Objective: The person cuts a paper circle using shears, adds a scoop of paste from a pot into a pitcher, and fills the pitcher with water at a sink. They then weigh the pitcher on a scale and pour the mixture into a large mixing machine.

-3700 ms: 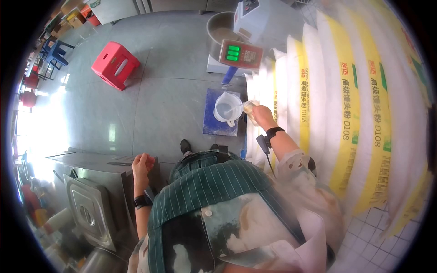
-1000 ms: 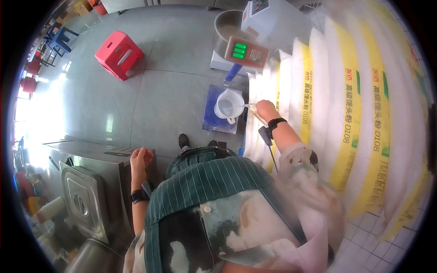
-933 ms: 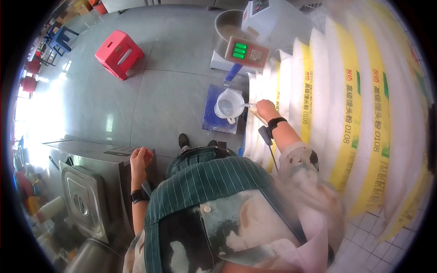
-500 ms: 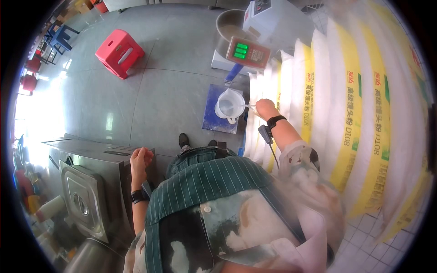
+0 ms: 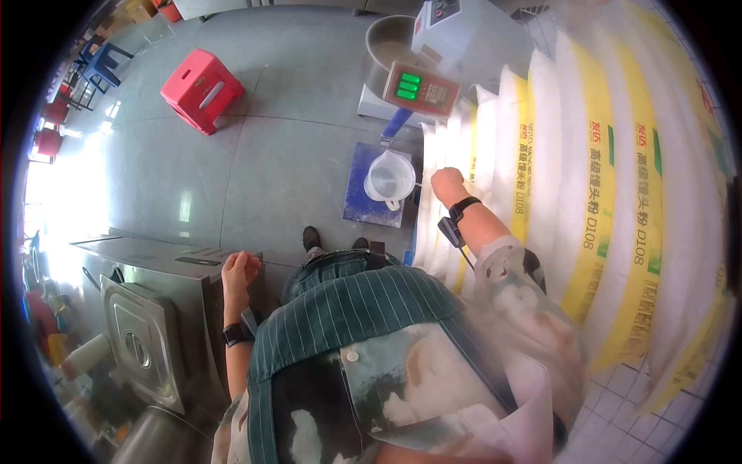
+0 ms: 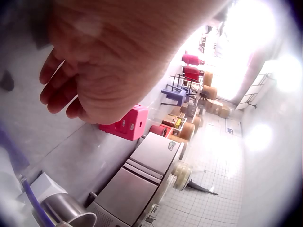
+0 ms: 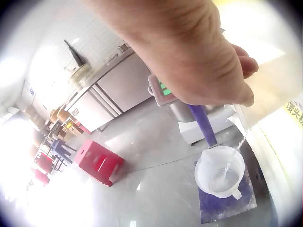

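Observation:
My right hand (image 5: 450,187) holds a pale, see-through vessel (image 7: 242,117) above and to the right of a white plastic measuring jug (image 5: 370,188). My fingers hide most of the vessel, so I cannot tell its exact kind. A thin stream of clear liquid (image 7: 238,145) falls from it into the jug, which has clear liquid inside. Under the jug is the blue platform scale (image 5: 358,204), and its display (image 5: 422,89) shows green digits. On the left, my other hand (image 5: 239,271) hangs with loosely curled fingers, holding nothing, beside a steel counter (image 5: 154,254).
Stacked flour sacks (image 5: 568,155) rise close along the right side. Behind the scale stands a mixer (image 5: 464,42) with a steel bowl (image 5: 379,66). A red stool (image 5: 193,83) is on the floor at the upper left. A steel lid (image 5: 141,340) leans at the lower left.
Since the earliest frame the view has shifted slightly, and my right hand sits a little further right of the jug. Less of the vessel shows beside it. My left hand stays idle.

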The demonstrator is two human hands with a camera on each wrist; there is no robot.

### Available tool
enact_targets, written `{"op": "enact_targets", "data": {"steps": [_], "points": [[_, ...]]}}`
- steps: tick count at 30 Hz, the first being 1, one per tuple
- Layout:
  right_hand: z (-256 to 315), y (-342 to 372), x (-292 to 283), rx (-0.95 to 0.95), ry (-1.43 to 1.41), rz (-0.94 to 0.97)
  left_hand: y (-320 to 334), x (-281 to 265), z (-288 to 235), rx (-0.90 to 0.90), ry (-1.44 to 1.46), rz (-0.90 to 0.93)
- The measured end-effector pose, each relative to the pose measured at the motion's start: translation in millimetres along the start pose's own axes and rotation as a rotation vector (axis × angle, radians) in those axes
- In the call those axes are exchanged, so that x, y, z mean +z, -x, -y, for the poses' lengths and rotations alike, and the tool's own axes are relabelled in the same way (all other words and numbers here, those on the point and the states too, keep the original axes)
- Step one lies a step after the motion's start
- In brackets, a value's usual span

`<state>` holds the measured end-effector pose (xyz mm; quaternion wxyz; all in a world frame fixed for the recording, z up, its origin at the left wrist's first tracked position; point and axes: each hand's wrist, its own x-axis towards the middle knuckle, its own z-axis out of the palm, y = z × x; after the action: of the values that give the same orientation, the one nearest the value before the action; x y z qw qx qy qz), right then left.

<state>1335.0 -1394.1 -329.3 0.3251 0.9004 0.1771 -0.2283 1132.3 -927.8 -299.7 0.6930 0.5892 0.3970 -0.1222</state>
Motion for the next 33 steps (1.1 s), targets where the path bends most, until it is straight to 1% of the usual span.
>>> {"op": "enact_targets", "data": {"steps": [2,3,5,6,7,9,10,11,13,14,16,17,19,20,22,23,27,29,31,33], "points": [[-1.3,-1.5,15.1,-0.004,-0.103,-0.109,0.5,1.1,-0.1,0.0,0.006,-0.003],[-1.2,2.0,14.1,-0.002,-0.103,-0.11,0.9,1.5,0.3,0.002,0.012,0.0],[0.0,13.6,13.8,0.151,-0.406,-0.254,0.8,1.7,0.7,0.007,0.017,0.005],[0.4,19.8,15.0,0.187,-0.516,-0.334,0.8,1.7,1.3,0.009,0.017,0.01],[3.8,23.8,17.2,0.189,-0.517,-0.336,0.7,1.6,2.1,0.011,0.017,0.014],[11.8,27.6,23.4,0.399,-0.716,-0.448,-0.5,1.9,4.1,0.014,0.017,0.013],[14.3,29.3,26.4,0.465,-0.808,-0.432,-0.5,2.0,4.4,0.012,0.016,0.013],[17.2,32.5,30.2,0.468,-0.811,-0.434,-0.2,2.2,4.2,0.015,0.013,0.015],[22.6,40.0,32.0,0.496,-0.938,-0.608,2.0,5.5,1.5,0.014,0.01,0.025],[23.0,41.5,32.2,0.499,-0.941,-0.61,2.8,7.1,0.3,0.018,0.007,0.025],[23.7,44.5,29.8,0.56,-1.077,-0.622,4.9,10.0,-1.9,0.028,-0.041,0.033],[24.0,45.7,28.7,0.56,-1.081,-0.624,6.7,12.2,-3.3,0.03,-0.044,0.031],[24.8,49.2,23.2,0.543,-1.192,-0.729,9.9,16.3,-6.6,0.015,-0.075,0.023],[25.2,49.6,21.3,0.545,-1.198,-0.73,9.2,17.5,-5.4,0.019,-0.08,0.021],[29.4,48.7,15.1,0.476,-1.232,-0.746,10.1,20.4,-3.8,0.015,-0.112,0.025],[34.6,47.4,12.0,0.477,-1.245,-0.74,12.8,19.9,-3.1,0.013,-0.123,0.019],[68.2,45.8,-25.8,0.117,-1.376,-0.81,32.3,41.2,-4.3,0.013,-0.191,0.052],[86.4,53.1,-56.1,-0.137,-1.38,-0.806,36.3,53.3,0.2,0.012,-0.205,0.067],[110.2,57.0,-75.0,-0.376,-1.334,-0.8,40.0,66.5,4.4,-0.009,-0.196,0.085],[138.5,57.9,-84.8,-0.601,-1.212,-0.767,49.4,79.0,6.4,-0.01,-0.186,0.073]]}}
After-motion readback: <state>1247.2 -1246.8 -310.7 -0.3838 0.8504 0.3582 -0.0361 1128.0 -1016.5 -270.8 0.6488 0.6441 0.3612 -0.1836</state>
